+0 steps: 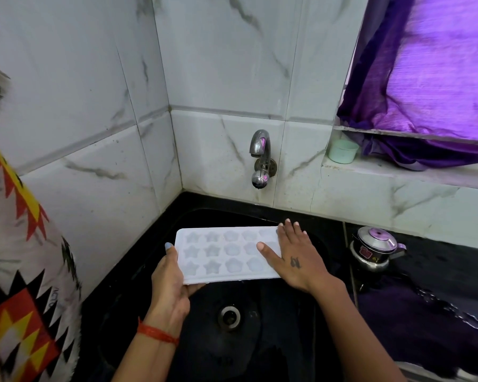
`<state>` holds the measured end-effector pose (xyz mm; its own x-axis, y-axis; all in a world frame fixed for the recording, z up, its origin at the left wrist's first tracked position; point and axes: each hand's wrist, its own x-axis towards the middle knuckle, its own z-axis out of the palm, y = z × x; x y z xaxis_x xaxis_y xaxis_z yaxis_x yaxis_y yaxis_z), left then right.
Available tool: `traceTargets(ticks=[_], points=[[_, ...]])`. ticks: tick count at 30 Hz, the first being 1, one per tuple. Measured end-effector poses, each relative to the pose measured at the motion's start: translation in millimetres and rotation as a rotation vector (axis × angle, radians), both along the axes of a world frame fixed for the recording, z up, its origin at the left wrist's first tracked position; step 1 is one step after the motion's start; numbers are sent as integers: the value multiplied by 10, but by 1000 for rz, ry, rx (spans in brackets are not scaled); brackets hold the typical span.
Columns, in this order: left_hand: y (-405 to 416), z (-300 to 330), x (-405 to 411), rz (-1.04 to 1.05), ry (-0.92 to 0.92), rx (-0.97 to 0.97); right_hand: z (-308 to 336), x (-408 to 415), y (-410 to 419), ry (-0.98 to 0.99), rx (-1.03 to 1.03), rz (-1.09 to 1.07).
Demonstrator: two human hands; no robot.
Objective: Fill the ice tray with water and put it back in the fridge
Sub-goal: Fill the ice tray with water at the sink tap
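Below the tap (260,158), the left hand (169,282) is gripping the tray's (226,256) end; the right hand (293,260) is lying flat, fingers straight, on it.

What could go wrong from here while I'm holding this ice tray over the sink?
The ice tray is gripped only at its left end by your left hand; your right hand just lies flat on top, so it may tip or flex once water adds weight.
The tap sits behind the tray, not above it, so water could miss the moulds and splash.
The black counter looks wet, so setting the tray there could let it slide.
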<state>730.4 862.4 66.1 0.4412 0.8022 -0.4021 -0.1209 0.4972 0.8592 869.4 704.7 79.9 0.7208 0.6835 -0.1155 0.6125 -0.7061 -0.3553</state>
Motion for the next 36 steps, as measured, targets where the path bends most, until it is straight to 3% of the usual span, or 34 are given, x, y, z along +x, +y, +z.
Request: traceTargets(ticks=[23,36], points=[[-27,6,-11,-12,-11,-23,31,-445,581,28,-15,289],[20,-38,2,16,-29,-57,42,-666,788,-71,137,548]])
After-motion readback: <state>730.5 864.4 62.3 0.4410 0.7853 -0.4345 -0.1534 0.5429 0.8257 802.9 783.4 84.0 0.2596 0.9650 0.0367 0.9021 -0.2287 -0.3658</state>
